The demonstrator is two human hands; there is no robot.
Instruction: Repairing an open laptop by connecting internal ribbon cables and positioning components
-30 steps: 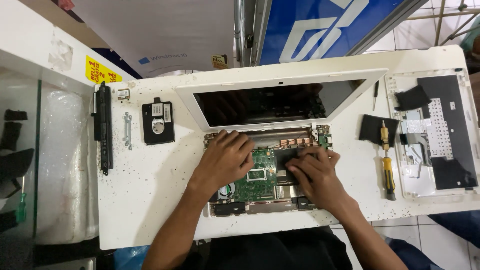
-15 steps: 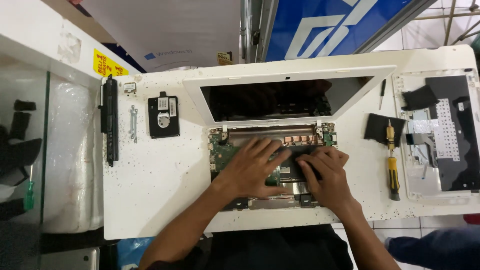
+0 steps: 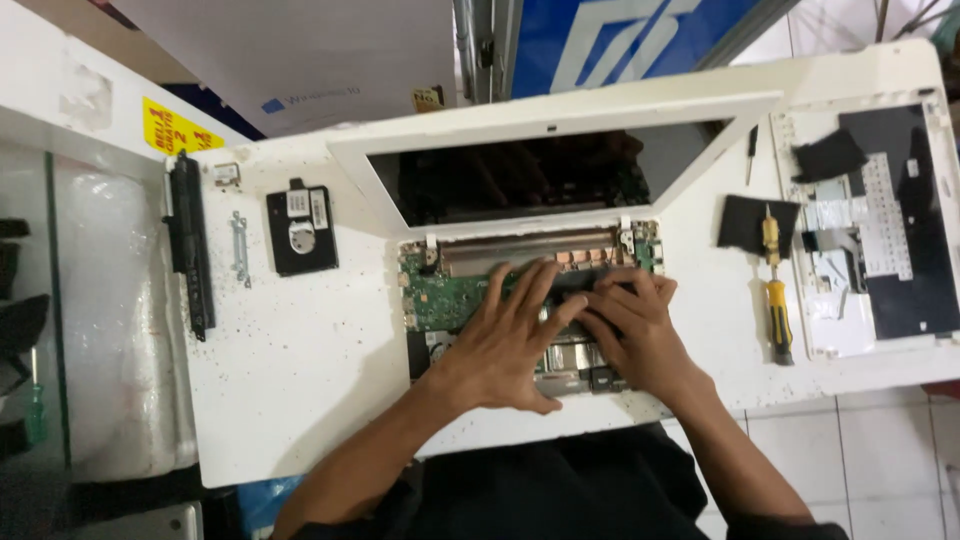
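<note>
An opened white laptop (image 3: 560,130) lies on the white table (image 3: 300,380), its base uncovered so the green circuit board (image 3: 440,295) shows. My left hand (image 3: 505,345) lies flat over the middle of the board, fingers spread and pointing toward the hinge. My right hand (image 3: 630,330) is beside it on the right, fingertips pressing on a dark part near the copper heat pipe (image 3: 520,250). Both hands touch each other over the board. What lies under the fingers is hidden.
A black laptop battery (image 3: 188,245), a small metal bracket (image 3: 239,248) and a black hard drive (image 3: 301,229) lie left of the laptop. On the right are a yellow-handled screwdriver (image 3: 776,290), a black pad (image 3: 745,222) and the removed keyboard cover (image 3: 880,225). A green screwdriver (image 3: 36,405) sits far left.
My left hand has slid right from the board's left part to its middle, meeting the right hand. The right hand has shifted slightly up toward the hinge.
</note>
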